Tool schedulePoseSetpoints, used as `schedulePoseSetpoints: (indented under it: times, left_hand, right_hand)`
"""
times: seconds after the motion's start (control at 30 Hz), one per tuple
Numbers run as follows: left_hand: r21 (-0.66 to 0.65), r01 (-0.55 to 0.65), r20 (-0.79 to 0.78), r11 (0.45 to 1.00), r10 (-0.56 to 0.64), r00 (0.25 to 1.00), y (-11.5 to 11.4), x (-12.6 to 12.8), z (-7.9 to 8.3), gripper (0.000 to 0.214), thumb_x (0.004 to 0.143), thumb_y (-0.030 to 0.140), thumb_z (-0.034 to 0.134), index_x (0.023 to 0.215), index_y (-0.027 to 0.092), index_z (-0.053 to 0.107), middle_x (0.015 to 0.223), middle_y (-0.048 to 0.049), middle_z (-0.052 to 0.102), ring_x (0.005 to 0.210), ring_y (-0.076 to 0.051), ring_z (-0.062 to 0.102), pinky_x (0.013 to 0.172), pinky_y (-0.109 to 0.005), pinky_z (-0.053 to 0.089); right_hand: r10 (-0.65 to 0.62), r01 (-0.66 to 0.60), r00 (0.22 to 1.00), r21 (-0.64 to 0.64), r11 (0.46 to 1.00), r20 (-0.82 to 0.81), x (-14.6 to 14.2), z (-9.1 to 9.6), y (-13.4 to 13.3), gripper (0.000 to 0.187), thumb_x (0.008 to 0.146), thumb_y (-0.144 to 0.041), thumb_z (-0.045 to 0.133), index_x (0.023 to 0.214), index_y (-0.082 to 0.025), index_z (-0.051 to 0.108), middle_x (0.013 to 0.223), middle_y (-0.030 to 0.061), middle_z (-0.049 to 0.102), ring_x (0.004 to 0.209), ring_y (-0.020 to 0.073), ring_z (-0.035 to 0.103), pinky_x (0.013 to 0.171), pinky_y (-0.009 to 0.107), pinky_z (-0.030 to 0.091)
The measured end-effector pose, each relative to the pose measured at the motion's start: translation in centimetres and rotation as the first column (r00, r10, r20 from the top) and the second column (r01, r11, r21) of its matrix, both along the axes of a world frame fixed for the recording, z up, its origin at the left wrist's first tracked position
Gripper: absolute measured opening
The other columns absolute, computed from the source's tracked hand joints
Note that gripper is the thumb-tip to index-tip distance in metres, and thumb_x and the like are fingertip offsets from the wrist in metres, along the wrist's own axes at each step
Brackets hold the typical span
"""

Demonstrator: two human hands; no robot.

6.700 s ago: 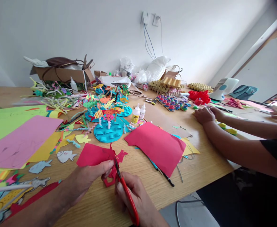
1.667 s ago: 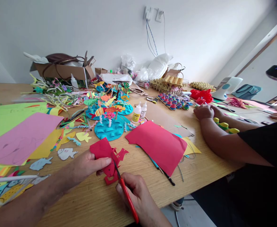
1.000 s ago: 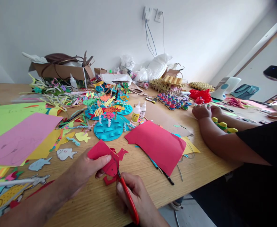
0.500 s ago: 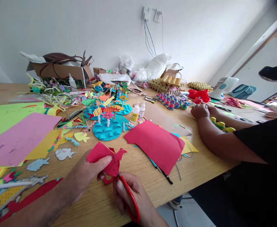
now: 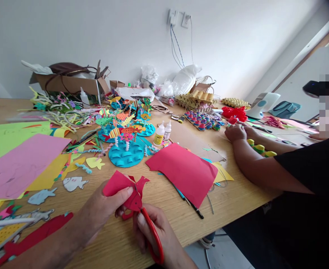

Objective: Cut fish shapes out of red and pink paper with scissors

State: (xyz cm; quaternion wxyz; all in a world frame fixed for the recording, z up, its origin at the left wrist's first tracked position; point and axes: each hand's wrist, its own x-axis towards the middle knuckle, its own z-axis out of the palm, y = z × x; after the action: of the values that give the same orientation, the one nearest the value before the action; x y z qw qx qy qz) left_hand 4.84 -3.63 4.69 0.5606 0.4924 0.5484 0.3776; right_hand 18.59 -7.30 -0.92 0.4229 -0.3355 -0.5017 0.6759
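Near the front edge of a wooden table (image 5: 114, 243), a left hand (image 5: 112, 198) clamped red paper (image 5: 115, 182), marked with a dark line and dot, between thumb and fingers. The right hand (image 5: 157, 224) had its fingers closed around red-handled scissors (image 5: 154, 226), their blades at the paper's lower right edge. Beyond lay a larger red sheet (image 5: 185, 172) and, to its left, a blue disc (image 5: 125, 158).
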Motion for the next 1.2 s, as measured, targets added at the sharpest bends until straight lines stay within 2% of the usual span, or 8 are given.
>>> schedulePoseSetpoints:
  times: [0.47,0.83,1.2]
  left_hand:
    - [-0.005,0.053,0.061,0.999,-0.053,0.997,-0.17,-0.32,-0.82,0.029,0.074,0.036,0.054,0.052,0.019,0.047,0.045,0.0062,0.046,0.046,-0.01,0.04,0.044,-0.022,0.032]
    - [-0.016,0.04,0.032,0.999,-0.04,0.999,-0.06,-0.16,-0.31,0.026,0.07,0.036,0.054,0.051,0.02,0.047,0.045,0.0058,0.045,0.046,-0.011,0.04,0.043,-0.022,0.032]
    - [-0.011,0.041,0.038,0.999,-0.041,0.998,-0.17,-0.2,-0.16,0.023,0.07,0.035,0.053,0.054,0.02,0.046,0.045,0.0073,0.045,0.045,-0.011,0.039,0.044,-0.023,0.032]
  right_hand:
    - [0.005,-0.006,1.0,0.022,1.0,0.014,0.09,0.32,0.3,0.053,0.077,-0.064,0.049,0.074,-0.013,0.058,0.05,-0.0054,0.039,0.037,0.0041,0.032,0.036,0.016,0.024]
    - [-0.026,0.025,0.992,0.01,1.0,0.12,0.09,0.26,0.14,0.057,0.075,-0.069,0.046,0.071,-0.013,0.056,0.05,-0.0058,0.037,0.037,0.0037,0.03,0.035,0.016,0.023]
    - [-0.023,0.02,0.993,0.028,0.999,0.112,0.26,-0.06,-0.03,0.053,0.079,-0.063,0.046,0.067,-0.013,0.056,0.049,-0.006,0.035,0.037,0.0035,0.028,0.035,0.016,0.022]
